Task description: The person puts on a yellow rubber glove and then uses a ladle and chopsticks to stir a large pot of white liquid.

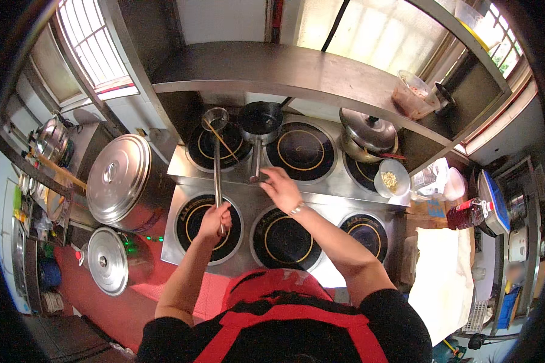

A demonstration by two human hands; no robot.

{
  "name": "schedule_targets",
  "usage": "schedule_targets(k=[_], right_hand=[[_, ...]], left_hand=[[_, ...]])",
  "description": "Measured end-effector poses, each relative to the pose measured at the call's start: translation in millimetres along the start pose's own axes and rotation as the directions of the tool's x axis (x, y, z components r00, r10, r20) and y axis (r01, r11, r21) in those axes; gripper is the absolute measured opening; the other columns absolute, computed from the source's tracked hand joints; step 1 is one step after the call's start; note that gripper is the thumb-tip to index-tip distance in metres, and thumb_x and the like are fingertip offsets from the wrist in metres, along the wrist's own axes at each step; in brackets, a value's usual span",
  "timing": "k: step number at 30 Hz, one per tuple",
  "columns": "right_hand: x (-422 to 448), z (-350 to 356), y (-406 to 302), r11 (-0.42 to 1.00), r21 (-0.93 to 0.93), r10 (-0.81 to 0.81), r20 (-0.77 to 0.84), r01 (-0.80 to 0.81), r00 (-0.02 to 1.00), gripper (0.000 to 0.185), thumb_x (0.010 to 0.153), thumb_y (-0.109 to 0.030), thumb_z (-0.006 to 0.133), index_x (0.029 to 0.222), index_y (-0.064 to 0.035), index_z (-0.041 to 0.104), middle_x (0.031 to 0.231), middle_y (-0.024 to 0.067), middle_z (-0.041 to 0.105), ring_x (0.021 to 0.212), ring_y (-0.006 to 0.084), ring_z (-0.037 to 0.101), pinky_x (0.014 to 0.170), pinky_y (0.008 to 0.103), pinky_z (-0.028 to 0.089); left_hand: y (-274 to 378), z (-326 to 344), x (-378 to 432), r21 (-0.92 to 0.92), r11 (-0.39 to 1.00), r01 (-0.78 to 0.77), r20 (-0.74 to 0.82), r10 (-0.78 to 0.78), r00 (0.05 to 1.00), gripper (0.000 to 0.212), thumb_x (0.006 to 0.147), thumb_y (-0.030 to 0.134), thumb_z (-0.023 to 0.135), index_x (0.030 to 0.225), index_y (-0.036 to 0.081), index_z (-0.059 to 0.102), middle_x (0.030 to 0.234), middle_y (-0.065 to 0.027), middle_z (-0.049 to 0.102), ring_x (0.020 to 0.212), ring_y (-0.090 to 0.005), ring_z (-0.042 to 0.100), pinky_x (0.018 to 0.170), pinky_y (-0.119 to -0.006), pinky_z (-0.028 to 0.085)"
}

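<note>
My left hand (216, 221) grips the long metal handle of a ladle or strainer (216, 119), whose round head is over the back left cooktop ring. A thin wooden chopstick (221, 140) leans across that head. My right hand (279, 188) has its fingers apart, close beside the handle end of a dark-lined saucepan (260, 121). Whether its fingertips touch that handle I cannot tell. The saucepan is between the back left ring and the back middle ring (301, 152). Beneath my forearms and hands are the front rings, including the front middle one (288, 238).
A lidded pot (368, 131) sits at the back right, with a bowl of pale pieces (392, 178) before it. Large lidded stockpots (118, 179) stand left. Overhead runs a metal shelf (272, 68) carrying a plastic tub (415, 95). Right are a bottle of red liquid (468, 214) and white cloth or paper (443, 277).
</note>
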State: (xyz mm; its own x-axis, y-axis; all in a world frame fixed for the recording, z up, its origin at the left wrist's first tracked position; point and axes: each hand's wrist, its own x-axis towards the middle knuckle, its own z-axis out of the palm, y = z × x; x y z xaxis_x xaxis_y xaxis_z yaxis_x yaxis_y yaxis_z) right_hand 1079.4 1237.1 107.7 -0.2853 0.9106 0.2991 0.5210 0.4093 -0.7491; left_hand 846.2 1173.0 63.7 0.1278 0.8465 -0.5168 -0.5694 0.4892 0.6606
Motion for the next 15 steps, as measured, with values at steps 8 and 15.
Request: schedule_targets(k=[8, 15], right_hand=[[127, 108, 8, 0.917, -0.327, 0.307, 0.214, -0.228, 0.927, 0.054, 0.087, -0.023, 0.056, 0.130, 0.0037, 0.035, 0.118, 0.0233, 0.050, 0.093, 0.0299, 0.060, 0.080, 0.0372, 0.050], [172, 191, 58, 0.777, -0.437, 0.609, 0.343, -0.453, 0.715, 0.043, 0.090, -0.014, 0.043, 0.128, 0.0036, 0.032, 0.125, 0.0262, 0.037, 0.104, 0.0338, 0.053, 0.078, 0.0409, 0.051]], left_hand=[[-20, 0, -35, 0.118, 0.993, -0.016, -0.026, 0.019, 0.999, 0.017, 0.090, 0.020, 0.056, 0.095, 0.005, 0.050, 0.063, 0.0011, 0.042, 0.050, -0.0095, 0.040, 0.044, -0.024, 0.034], [-30, 5, -61, 0.050, 0.997, 0.055, -0.019, -0.054, 0.998, 0.019, 0.090, 0.014, 0.054, 0.105, 0.003, 0.049, 0.067, 0.0002, 0.045, 0.054, -0.0100, 0.043, 0.049, -0.023, 0.038]])
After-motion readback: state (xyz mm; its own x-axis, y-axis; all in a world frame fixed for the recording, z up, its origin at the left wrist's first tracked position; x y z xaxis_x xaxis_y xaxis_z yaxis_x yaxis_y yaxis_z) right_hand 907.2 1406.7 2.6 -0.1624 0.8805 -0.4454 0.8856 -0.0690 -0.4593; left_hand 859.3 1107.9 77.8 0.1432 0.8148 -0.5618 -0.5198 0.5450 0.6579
